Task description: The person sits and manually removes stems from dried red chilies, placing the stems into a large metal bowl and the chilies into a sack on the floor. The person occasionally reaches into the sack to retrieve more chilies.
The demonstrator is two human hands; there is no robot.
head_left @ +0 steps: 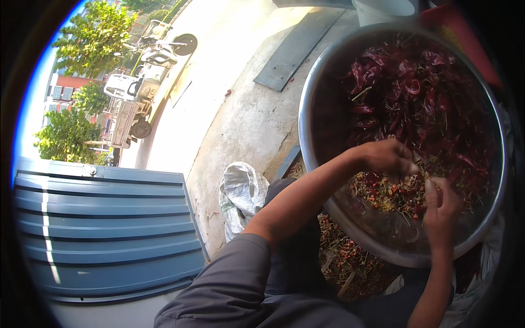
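Observation:
A large round metal basin (308, 141) stands before me. Dark red dried chili peppers (404, 88) fill much of it, mixed with thin stems. On the near side lies a patch of loose yellow and orange seeds and stem bits (387, 197). My left hand (389, 160) is above this patch, its fingers bent down toward the thumb. Close by on its right, my right hand (443, 201) has its thumb and forefinger drawn together. The fingertips of both hands nearly meet. Something small and thin seems to be between them, but it is too blurred to name.
Chili scraps (352, 262) cover the ground below the basin. A white woven sack (242, 192) lies by my left knee. A flat dark board (297, 49) rests on the concrete. Beyond the basin are a white bucket (385, 12), a blue ribbed metal panel (106, 229) and a cargo tricycle (141, 88).

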